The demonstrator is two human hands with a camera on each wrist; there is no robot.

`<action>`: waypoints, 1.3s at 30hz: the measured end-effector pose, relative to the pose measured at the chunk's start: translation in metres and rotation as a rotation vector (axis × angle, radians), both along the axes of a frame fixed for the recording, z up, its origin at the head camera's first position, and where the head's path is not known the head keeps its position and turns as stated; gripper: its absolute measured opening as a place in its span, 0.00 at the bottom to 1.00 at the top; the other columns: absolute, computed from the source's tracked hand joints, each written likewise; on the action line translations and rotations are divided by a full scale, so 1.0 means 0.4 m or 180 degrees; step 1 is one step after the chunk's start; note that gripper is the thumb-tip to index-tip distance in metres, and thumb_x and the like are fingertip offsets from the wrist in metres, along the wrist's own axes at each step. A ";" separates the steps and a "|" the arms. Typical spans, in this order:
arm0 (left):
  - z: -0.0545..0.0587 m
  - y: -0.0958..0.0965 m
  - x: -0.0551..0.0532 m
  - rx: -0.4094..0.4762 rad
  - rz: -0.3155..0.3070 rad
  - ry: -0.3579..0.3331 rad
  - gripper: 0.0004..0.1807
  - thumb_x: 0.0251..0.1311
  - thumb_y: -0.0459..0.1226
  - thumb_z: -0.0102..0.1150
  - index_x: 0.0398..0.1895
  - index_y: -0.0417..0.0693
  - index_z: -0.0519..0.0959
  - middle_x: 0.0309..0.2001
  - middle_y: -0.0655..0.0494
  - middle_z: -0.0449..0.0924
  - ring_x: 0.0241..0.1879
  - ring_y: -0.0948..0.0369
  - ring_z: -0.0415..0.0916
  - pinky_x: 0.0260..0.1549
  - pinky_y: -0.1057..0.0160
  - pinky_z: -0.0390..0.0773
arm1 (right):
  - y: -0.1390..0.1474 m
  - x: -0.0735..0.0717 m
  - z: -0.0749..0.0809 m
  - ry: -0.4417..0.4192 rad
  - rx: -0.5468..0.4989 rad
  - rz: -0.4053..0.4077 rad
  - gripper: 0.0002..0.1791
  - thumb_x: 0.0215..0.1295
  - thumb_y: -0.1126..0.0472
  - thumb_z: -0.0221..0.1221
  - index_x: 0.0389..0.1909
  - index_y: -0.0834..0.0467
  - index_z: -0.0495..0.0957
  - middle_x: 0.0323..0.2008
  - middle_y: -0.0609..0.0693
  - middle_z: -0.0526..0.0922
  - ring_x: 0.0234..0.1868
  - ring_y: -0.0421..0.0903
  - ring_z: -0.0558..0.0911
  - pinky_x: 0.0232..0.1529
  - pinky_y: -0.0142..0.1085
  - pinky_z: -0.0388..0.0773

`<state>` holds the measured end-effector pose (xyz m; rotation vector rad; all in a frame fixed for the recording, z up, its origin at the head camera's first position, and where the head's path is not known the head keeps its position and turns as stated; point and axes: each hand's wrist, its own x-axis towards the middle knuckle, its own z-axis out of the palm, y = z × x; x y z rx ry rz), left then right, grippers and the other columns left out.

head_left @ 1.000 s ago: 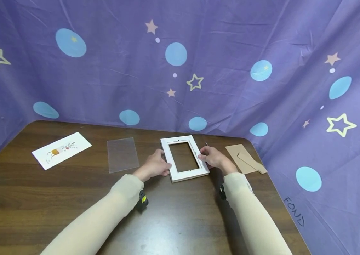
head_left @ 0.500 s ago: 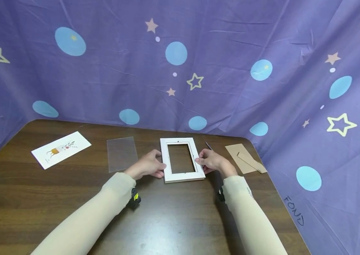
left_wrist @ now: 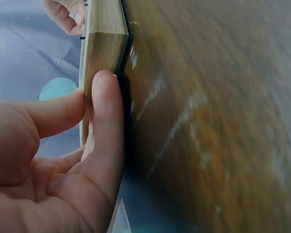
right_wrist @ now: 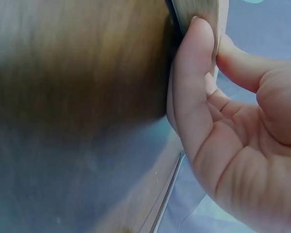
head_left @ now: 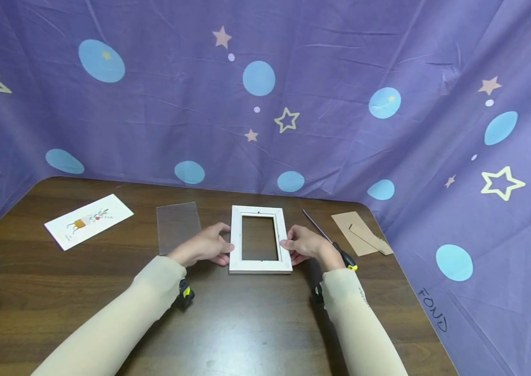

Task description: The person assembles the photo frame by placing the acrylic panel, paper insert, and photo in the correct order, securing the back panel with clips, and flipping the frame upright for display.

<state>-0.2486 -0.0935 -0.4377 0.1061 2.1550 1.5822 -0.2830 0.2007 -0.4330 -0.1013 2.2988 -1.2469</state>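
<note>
A white picture frame (head_left: 260, 267) lies on the dark wooden table (head_left: 246, 324), its middle an open window with small dark tabs around the inner edge. My left hand (head_left: 206, 244) grips its left side, and my right hand (head_left: 306, 243) holds the right side, thumbs on top. Bare wood shows along the frame's outer side (left_wrist: 104, 53) in the left wrist view, where a finger presses against it below the thumb. From the right wrist, the thumb and fingers (right_wrist: 196, 63) pinch the opposite side.
Left of the frame lie a clear sheet (head_left: 178, 222) and a white card (head_left: 89, 222) with a printed animal. To the right are a screwdriver (head_left: 344, 257), partly behind the right hand, and a brown backing board (head_left: 352, 224) with its stand leg. A purple curtain (head_left: 340, 68) borders the table.
Both hands have moved the frame left and slightly toward me, turning it from a slant to nearly straight. More of the screwdriver now shows beside the right hand.
</note>
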 end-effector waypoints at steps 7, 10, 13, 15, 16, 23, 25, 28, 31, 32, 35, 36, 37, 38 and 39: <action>0.008 -0.026 0.013 -0.0113 -0.0095 0.0016 0.38 0.74 0.27 0.59 0.80 0.30 0.52 0.42 0.39 0.79 0.29 0.58 0.82 0.33 0.62 0.90 | -0.021 0.023 -0.003 -0.0054 -0.0089 -0.0055 0.12 0.78 0.64 0.61 0.42 0.62 0.66 0.28 0.55 0.77 0.25 0.47 0.81 0.29 0.38 0.90; 0.009 -0.034 0.020 -0.0175 -0.0115 0.0052 0.38 0.74 0.28 0.59 0.80 0.29 0.53 0.42 0.38 0.79 0.29 0.57 0.82 0.33 0.61 0.91 | -0.029 0.030 -0.005 -0.0091 -0.0135 -0.0101 0.12 0.78 0.65 0.61 0.42 0.62 0.66 0.28 0.56 0.77 0.25 0.48 0.81 0.28 0.38 0.89; 0.009 -0.042 0.025 -0.0245 -0.0109 0.0092 0.38 0.74 0.28 0.60 0.80 0.29 0.54 0.42 0.39 0.80 0.29 0.57 0.83 0.32 0.61 0.90 | -0.037 0.038 -0.007 -0.0083 -0.0168 -0.0097 0.12 0.78 0.65 0.61 0.42 0.62 0.66 0.28 0.55 0.76 0.25 0.48 0.81 0.28 0.38 0.89; 0.011 -0.047 0.030 -0.0284 -0.0118 0.0108 0.37 0.74 0.28 0.60 0.80 0.29 0.54 0.42 0.39 0.80 0.29 0.57 0.82 0.32 0.61 0.90 | -0.042 0.044 -0.008 -0.0075 -0.0189 -0.0078 0.12 0.78 0.65 0.61 0.41 0.62 0.66 0.29 0.55 0.76 0.26 0.48 0.81 0.29 0.39 0.90; 0.011 -0.050 0.032 -0.0297 -0.0112 0.0111 0.37 0.73 0.28 0.60 0.80 0.29 0.54 0.41 0.39 0.80 0.28 0.57 0.82 0.31 0.61 0.90 | -0.045 0.047 -0.008 -0.0065 -0.0195 -0.0067 0.12 0.78 0.65 0.61 0.41 0.62 0.66 0.29 0.55 0.76 0.26 0.49 0.81 0.29 0.40 0.90; 0.015 -0.066 0.051 -0.0396 -0.0159 0.0189 0.37 0.74 0.28 0.60 0.79 0.28 0.55 0.40 0.39 0.80 0.28 0.57 0.83 0.31 0.60 0.90 | -0.058 0.067 -0.006 -0.0059 -0.0256 -0.0025 0.12 0.78 0.65 0.61 0.42 0.63 0.66 0.30 0.54 0.76 0.28 0.49 0.82 0.32 0.42 0.91; 0.014 -0.069 0.057 -0.0387 -0.0135 0.0173 0.37 0.73 0.28 0.60 0.79 0.28 0.55 0.40 0.40 0.81 0.28 0.57 0.83 0.32 0.60 0.90 | -0.061 0.071 -0.006 -0.0061 -0.0262 -0.0020 0.12 0.78 0.65 0.61 0.42 0.63 0.66 0.30 0.55 0.76 0.27 0.49 0.82 0.31 0.42 0.91; 0.014 -0.074 0.065 -0.0395 -0.0138 0.0186 0.37 0.73 0.27 0.60 0.79 0.28 0.55 0.40 0.40 0.81 0.28 0.57 0.83 0.32 0.59 0.91 | -0.066 0.074 -0.007 -0.0067 -0.0269 -0.0014 0.12 0.77 0.65 0.62 0.42 0.63 0.66 0.30 0.55 0.76 0.27 0.49 0.82 0.31 0.42 0.91; 0.015 -0.078 0.071 -0.0419 -0.0124 0.0197 0.37 0.73 0.28 0.60 0.79 0.28 0.55 0.40 0.40 0.81 0.29 0.56 0.83 0.32 0.59 0.91 | -0.071 0.079 -0.005 -0.0056 -0.0270 0.0001 0.12 0.77 0.65 0.62 0.42 0.63 0.66 0.31 0.55 0.76 0.27 0.50 0.82 0.31 0.42 0.91; 0.017 -0.079 0.073 -0.0440 -0.0124 0.0211 0.37 0.73 0.28 0.60 0.79 0.28 0.55 0.40 0.40 0.80 0.29 0.56 0.83 0.31 0.59 0.90 | -0.072 0.081 -0.004 -0.0055 -0.0274 0.0004 0.12 0.77 0.65 0.62 0.42 0.63 0.66 0.31 0.55 0.76 0.27 0.50 0.82 0.31 0.43 0.91; 0.020 -0.078 0.078 -0.0454 -0.0086 0.0199 0.37 0.73 0.27 0.61 0.79 0.29 0.56 0.39 0.40 0.80 0.29 0.56 0.82 0.31 0.59 0.90 | -0.074 0.086 -0.002 -0.0048 -0.0283 0.0007 0.12 0.77 0.65 0.62 0.42 0.63 0.66 0.31 0.55 0.76 0.27 0.50 0.82 0.31 0.43 0.91; 0.020 -0.078 0.080 -0.0461 -0.0072 0.0196 0.37 0.72 0.27 0.61 0.79 0.29 0.56 0.39 0.40 0.80 0.29 0.56 0.82 0.31 0.59 0.90 | -0.075 0.087 -0.002 -0.0056 -0.0292 -0.0004 0.12 0.77 0.65 0.62 0.42 0.63 0.66 0.31 0.55 0.76 0.27 0.50 0.82 0.31 0.43 0.91; 0.021 -0.077 0.081 -0.0474 -0.0068 0.0204 0.37 0.72 0.27 0.61 0.79 0.29 0.56 0.39 0.40 0.80 0.28 0.56 0.82 0.31 0.59 0.90 | -0.075 0.088 -0.002 -0.0060 -0.0304 -0.0013 0.12 0.77 0.65 0.62 0.42 0.63 0.66 0.31 0.55 0.76 0.27 0.50 0.82 0.31 0.43 0.91; 0.021 -0.077 0.083 -0.0482 -0.0063 0.0207 0.37 0.72 0.27 0.62 0.79 0.29 0.57 0.39 0.40 0.80 0.28 0.56 0.82 0.31 0.59 0.90 | -0.076 0.089 -0.004 -0.0066 -0.0312 -0.0020 0.12 0.77 0.65 0.62 0.42 0.63 0.66 0.31 0.55 0.76 0.27 0.49 0.82 0.31 0.43 0.91; 0.021 -0.078 0.083 -0.0486 -0.0053 0.0212 0.37 0.72 0.27 0.62 0.79 0.29 0.57 0.38 0.40 0.80 0.28 0.56 0.82 0.31 0.59 0.90 | -0.076 0.090 -0.005 -0.0069 -0.0313 -0.0024 0.12 0.77 0.65 0.62 0.42 0.63 0.66 0.31 0.55 0.76 0.27 0.49 0.82 0.31 0.42 0.91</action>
